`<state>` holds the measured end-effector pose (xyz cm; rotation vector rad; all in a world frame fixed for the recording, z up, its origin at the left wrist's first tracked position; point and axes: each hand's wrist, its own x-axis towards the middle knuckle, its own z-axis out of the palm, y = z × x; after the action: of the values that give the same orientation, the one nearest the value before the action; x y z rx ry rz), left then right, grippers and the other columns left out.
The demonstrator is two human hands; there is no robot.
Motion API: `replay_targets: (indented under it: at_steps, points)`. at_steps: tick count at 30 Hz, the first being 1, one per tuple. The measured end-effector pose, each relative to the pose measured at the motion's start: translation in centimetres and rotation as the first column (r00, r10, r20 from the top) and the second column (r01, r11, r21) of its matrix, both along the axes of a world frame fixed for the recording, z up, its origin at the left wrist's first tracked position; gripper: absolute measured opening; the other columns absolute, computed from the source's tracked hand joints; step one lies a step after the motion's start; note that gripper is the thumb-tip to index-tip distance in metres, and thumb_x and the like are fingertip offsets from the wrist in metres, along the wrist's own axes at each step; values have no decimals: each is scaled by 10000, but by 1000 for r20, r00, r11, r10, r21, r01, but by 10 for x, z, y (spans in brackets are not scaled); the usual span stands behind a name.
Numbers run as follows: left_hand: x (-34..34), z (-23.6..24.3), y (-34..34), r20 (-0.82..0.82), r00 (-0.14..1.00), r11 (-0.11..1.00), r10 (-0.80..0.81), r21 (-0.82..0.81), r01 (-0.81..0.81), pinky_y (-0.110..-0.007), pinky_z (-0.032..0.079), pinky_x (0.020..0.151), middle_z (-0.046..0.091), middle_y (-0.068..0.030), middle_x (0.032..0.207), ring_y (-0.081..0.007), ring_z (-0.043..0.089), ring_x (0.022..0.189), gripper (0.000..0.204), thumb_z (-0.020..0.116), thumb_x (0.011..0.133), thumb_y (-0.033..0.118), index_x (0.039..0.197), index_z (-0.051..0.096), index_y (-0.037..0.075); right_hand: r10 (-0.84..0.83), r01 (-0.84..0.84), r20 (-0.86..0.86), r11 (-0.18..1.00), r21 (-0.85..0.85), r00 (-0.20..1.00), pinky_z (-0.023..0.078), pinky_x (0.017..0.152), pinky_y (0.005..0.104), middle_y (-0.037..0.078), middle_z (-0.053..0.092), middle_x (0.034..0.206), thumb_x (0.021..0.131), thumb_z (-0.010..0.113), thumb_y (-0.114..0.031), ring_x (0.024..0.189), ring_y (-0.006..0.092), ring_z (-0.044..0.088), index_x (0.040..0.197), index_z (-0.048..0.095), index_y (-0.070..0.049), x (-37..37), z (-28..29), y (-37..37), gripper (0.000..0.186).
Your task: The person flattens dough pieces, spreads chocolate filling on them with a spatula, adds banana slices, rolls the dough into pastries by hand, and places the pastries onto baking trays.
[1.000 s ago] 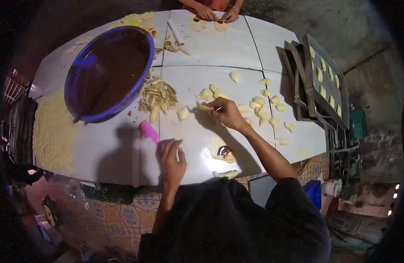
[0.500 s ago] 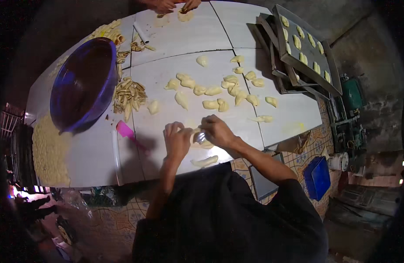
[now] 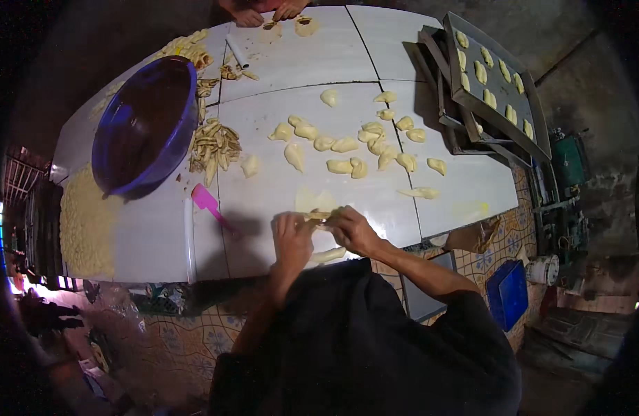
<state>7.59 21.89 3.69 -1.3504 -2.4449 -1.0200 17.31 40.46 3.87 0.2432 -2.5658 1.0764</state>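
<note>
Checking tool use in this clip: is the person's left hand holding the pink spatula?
No. The pink spatula lies alone on the white table, while the left hand meets the right hand on a dough piece.

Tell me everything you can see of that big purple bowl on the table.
The big round purple bowl looks like translucent plastic, with a lighter rim and a deep, dark inside; what it holds cannot be told. It stands upright near the far left part of the white tiled table. A heap of pale cut strips lies against its right side, and a pink spatula lies apart, nearer the person. No hand touches it.
</note>
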Motion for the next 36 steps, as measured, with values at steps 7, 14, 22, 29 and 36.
replay_targets:
  at_steps: [7,14,22,29,36]
  points:
    - [-18,1,18,32,983,975,178,-138,-172,-487,377,937,577,-106,1053,-336,456,1109,355,651,780,15,1130,696,51,-203,218,202,974,-54,958,518,872,435,220,629,1057,788,620,12,993,383,598,987,711,31,-36,8,12,221]
    - [-24,-4,12,0,997,996,-75,-52,75,-500,382,976,560,-162,1029,-369,520,1021,434,663,810,13,1244,652,34,-73,73,192,997,5,979,496,954,457,229,589,1209,847,678,-55,1123,387,565,1085,671,34,-19,-6,11,255]
    - [-11,12,18,-161,985,916,65,-382,-123,-598,290,1143,366,-270,1543,-437,326,1452,586,677,903,270,1382,516,-26,-289,232,144,918,321,946,327,1161,497,211,346,1581,986,568,-368,1492,357,292,1452,456,8,-7,-1,-4,609]
    - [-117,-28,75,-144,890,841,433,-290,-456,-602,52,1204,127,-305,1633,-419,60,1540,672,354,1056,303,1555,141,-94,-564,559,-48,797,230,824,279,1175,534,254,379,1540,986,527,-274,1449,412,331,1382,501,1,-119,14,13,483]
    - [-68,-2,35,390,916,989,-97,-68,133,-510,357,1112,551,-274,1370,-412,460,1346,572,584,933,113,1455,422,-57,-242,242,4,970,27,970,498,946,483,217,643,1198,905,646,-120,1122,377,599,1209,637,-3,-49,-4,23,326]
